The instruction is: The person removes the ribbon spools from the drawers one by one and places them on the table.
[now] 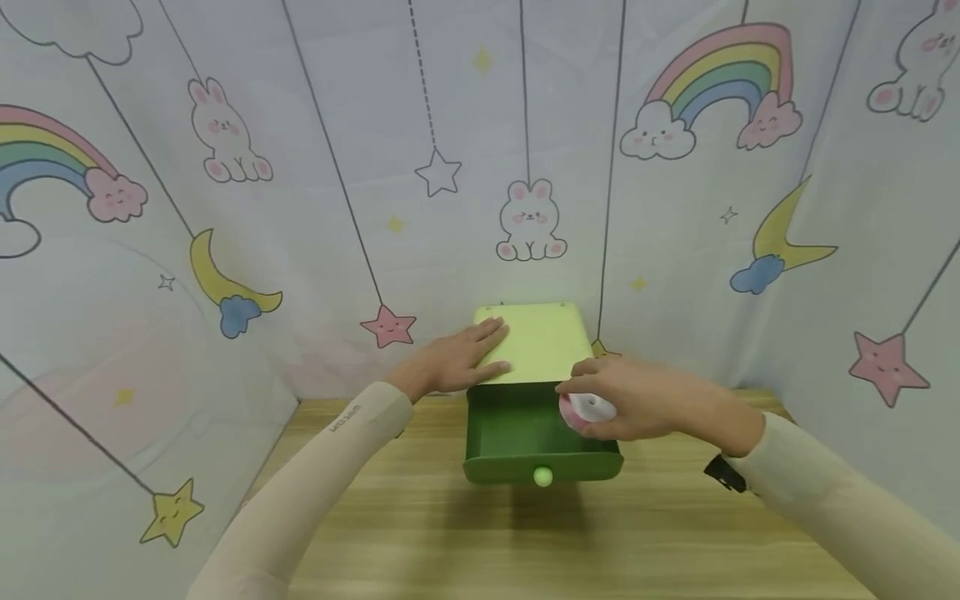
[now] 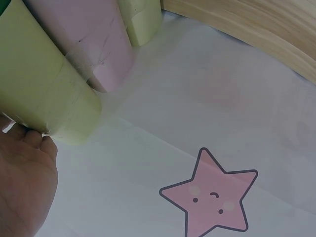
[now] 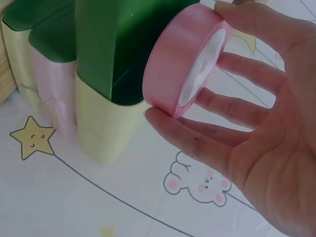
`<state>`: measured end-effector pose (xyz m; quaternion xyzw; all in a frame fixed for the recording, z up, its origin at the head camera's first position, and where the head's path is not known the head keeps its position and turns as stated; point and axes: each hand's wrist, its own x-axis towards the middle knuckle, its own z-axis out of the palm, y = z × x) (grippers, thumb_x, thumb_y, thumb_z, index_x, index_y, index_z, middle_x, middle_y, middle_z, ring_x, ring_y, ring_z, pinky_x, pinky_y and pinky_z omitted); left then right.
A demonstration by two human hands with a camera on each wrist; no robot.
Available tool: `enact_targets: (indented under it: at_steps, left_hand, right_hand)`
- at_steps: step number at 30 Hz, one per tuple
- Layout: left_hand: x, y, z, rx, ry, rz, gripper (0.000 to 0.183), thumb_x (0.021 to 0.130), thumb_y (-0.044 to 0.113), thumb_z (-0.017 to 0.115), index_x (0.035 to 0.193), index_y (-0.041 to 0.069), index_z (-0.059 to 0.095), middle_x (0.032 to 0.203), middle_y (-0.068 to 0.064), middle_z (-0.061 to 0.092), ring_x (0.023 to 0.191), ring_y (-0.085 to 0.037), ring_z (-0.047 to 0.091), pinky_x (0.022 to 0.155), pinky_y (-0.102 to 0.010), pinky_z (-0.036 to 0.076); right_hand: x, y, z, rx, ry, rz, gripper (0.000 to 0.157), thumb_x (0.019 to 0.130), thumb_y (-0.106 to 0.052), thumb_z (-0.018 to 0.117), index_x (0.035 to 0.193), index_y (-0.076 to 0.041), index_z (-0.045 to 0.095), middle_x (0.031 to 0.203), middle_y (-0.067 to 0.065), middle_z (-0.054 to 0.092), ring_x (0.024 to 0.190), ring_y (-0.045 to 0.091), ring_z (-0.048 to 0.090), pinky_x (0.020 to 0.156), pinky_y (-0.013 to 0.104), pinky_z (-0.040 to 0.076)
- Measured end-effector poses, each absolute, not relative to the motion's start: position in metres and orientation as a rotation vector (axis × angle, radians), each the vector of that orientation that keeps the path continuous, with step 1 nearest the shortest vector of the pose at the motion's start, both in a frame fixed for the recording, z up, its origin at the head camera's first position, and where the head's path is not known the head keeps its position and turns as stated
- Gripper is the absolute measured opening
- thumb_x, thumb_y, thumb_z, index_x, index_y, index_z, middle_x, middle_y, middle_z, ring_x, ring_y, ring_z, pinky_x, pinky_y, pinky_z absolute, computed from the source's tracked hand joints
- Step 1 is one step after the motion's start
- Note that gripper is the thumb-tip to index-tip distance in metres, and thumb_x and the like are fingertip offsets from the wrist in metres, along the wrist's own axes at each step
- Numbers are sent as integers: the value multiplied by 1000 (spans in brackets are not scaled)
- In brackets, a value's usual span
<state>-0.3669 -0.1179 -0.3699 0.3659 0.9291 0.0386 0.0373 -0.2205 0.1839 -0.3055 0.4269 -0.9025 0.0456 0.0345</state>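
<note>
While the head view hides the lower tiers, the right wrist view shows a pink tier point(image 3: 54, 94) below the pulled-out green drawer point(image 1: 502, 470). The right hand point(image 1: 641, 400) pinches a pink ribbon roll point(image 3: 173, 59) between its fingers, at the drawer's right rim. The left hand point(image 1: 461, 357) lies on the yellow cabinet top point(image 1: 547, 342), fingers straight. Drawer floor shows left of the roll; bench point(image 1: 375, 500) spreads forward and to both sides.
</note>
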Motion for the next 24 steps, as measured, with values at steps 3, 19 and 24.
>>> enact_targets:
  at_steps: [3, 19, 24]
  left_hand:
    - [-368, -118, -370, 1135, 2844, 141, 90, 102, 81, 22, 171, 25, 6, 180, 3, 2, 168, -19, 6, 134, -47, 23]
    - [-368, -119, -371, 1146, 2843, 127, 91, 101, 81, 21, 171, 25, 6, 180, 3, 2, 168, -18, 5, 134, -45, 22]
    - [-367, -119, -371, 1142, 2848, 129, 90, 102, 80, 22, 171, 25, 6, 180, 3, 2, 168, -17, 5, 134, -45, 22]
  right_hand:
    - [-220, 191, -308, 1302, -2774, 154, 43, 92, -26, 80, 132, -13, 72, 120, 5, 71, 101, 20, 67, 82, 35, 59]
    - [-232, 224, -317, 1171, -2784, 270, 41, 93, -20, 76, 132, -7, 72, 134, 13, 71, 118, 35, 72, 99, 53, 59]
    - [-237, 234, -322, 1152, -2765, 290, 40, 92, -18, 76, 130, -6, 72, 132, 10, 73, 119, 33, 71, 100, 52, 59]
